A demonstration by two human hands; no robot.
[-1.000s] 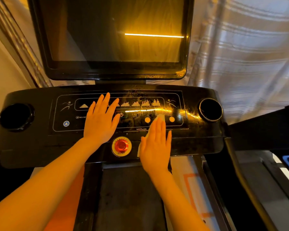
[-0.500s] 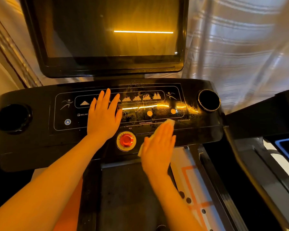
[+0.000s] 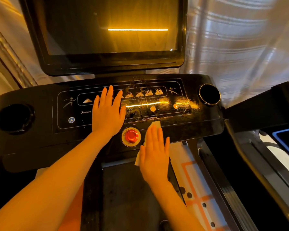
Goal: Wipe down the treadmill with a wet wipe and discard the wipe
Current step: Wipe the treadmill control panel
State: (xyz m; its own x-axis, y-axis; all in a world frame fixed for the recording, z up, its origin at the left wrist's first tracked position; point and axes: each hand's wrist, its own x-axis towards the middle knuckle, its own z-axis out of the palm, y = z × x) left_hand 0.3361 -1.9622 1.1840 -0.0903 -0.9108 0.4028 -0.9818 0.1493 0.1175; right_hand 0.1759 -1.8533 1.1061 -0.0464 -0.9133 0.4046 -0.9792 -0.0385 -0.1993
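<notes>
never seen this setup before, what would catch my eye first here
The red emergency stop button glows at the console's front edge, between the two hands. Just right of it, the right hand presses a white wet wipe flat against the black console; the left hand rests flat on the panel. Above, a bright orange line reflects in the dark screen.

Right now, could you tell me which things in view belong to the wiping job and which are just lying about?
Job:
wet wipe under the flat right hand
treadmill console
left hand resting flat on the console

Just there:
red emergency stop button
dark screen
cup holders
curtain
</notes>
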